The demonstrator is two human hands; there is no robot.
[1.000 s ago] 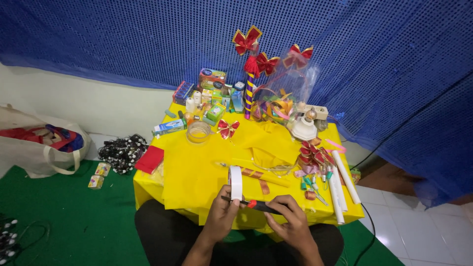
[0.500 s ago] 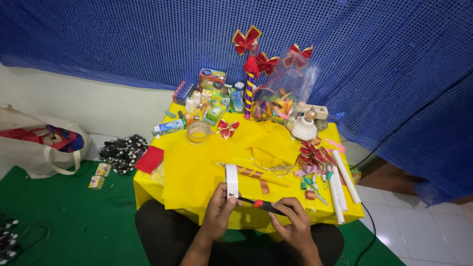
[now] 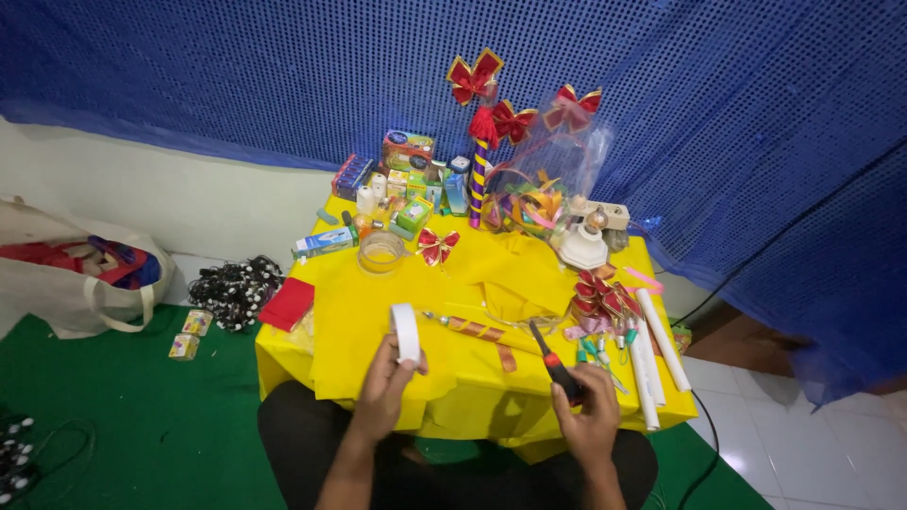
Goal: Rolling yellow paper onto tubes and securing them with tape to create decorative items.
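Head view: left hand [image 3: 383,392] grips white tape roll [image 3: 406,332] upright; right hand [image 3: 588,422] clasps red-and-black-handled cutter [image 3: 554,357] above yellow-covered desk [image 3: 378,312]; cutting step in hand.

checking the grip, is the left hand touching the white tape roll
Touching. The head view shows the left hand with its fingers wrapped around the lower edge of the white tape roll, holding it upright above the yellow table.

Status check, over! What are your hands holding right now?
Left hand grips white tape roll. Right hand grips black-and-red cutter. Nothing between them.
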